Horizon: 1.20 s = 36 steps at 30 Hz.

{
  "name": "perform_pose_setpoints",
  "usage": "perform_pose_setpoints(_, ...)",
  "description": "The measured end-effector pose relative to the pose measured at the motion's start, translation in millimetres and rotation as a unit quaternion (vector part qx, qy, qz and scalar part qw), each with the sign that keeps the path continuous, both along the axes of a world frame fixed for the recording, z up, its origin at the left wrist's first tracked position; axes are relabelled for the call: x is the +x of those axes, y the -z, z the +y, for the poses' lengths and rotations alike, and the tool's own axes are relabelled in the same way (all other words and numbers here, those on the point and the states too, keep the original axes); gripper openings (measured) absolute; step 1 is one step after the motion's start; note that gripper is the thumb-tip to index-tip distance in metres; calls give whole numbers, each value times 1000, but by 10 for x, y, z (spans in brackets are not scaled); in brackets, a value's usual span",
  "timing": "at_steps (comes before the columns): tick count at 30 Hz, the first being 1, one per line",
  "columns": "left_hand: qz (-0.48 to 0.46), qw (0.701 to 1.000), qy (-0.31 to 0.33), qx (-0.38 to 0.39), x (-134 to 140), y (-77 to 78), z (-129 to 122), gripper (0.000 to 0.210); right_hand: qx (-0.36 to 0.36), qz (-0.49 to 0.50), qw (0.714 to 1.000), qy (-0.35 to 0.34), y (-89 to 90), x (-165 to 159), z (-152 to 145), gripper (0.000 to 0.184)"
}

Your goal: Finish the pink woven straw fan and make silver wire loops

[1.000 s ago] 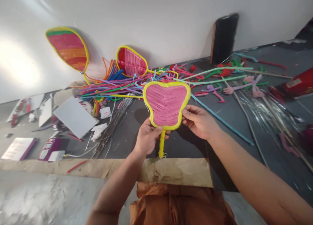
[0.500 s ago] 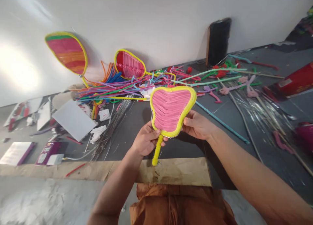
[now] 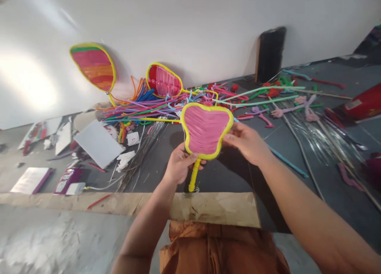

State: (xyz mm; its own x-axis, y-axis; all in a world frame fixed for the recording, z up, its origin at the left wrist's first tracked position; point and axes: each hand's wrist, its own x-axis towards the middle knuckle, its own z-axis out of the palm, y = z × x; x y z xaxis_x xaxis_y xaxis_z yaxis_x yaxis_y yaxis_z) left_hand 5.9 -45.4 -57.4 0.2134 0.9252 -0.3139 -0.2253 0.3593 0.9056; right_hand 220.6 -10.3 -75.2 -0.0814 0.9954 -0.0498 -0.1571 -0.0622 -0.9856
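Note:
Over the table I hold a hand fan [image 3: 206, 129] made of fuzzy pipe cleaners, with pink rows inside a wavy yellow rim and a yellow wrapped handle pointing down toward me. My left hand [image 3: 180, 165] is closed at the base, its thumb on the front where the rim meets the handle. At the right edge of the rim, my right hand [image 3: 245, 141] pinches with thumb in front and fingers partly hidden behind. Beyond the fan lies a heap of loose colourful pipe cleaners [image 3: 133, 108].
Two yellow-rimmed fans, one striped [image 3: 93, 68] and one red-pink [image 3: 165, 80], lean against the wall beside a phone [image 3: 270, 55]. Left are a white card [image 3: 98, 143] and a purple box [image 3: 68, 181]. Wires, stems and a red object [image 3: 364, 103] lie right.
The fan has tilted back and turned slightly in my hands, and my right hand has shifted up along its edge. The whole scene sits a little further right in view.

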Motion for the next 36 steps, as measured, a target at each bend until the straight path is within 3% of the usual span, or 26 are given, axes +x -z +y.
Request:
perform_pose_setpoints(1,14,1000,3,5,1,2,-8,34,63,-74,992,75,-29,15,-4,43)
perform_pose_setpoints(3,41,999,19,14,13,3,-32,33,198,-238,936,169,-126,3,-35,47)
perform_pose_setpoints(4,54,998,31,19,23,3,-45,32,260,-312,902,143,-188,-28,-58,49)
perform_pose_setpoints(6,87,995,49,33,45,7,-67,30,371,-427,824,15,-310,-132,-97,56)
perform_pose_setpoints(8,130,989,60,45,62,22,-81,27,419,-497,755,-83,-391,-252,-102,62)
perform_pose_setpoints(11,183,979,62,68,70,71,-88,19,425,-545,709,-139,-392,-373,-40,51)
perform_pose_setpoints(15,200,975,45,87,73,143,-89,12,432,-529,718,-134,-228,-406,40,31)
perform_pose_setpoints(20,191,978,29,81,87,171,-80,12,437,-489,747,-111,-41,-446,8,29)
perform_pose_setpoints(24,209,974,40,78,77,164,-69,13,431,-510,735,-116,-149,-451,32,32)
perform_pose_setpoints(27,224,970,47,87,63,143,-68,10,414,-549,717,-115,-324,-403,106,49)
perform_pose_setpoints(30,215,971,36,98,59,139,-73,8,428,-543,711,-131,-362,-379,143,38)
perform_pose_setpoints(32,203,974,25,97,64,164,-76,9,442,-524,716,-131,-274,-404,120,30)
perform_pose_setpoints(36,176,981,25,76,72,240,-60,14,449,-474,753,-87,-36,-498,14,32)
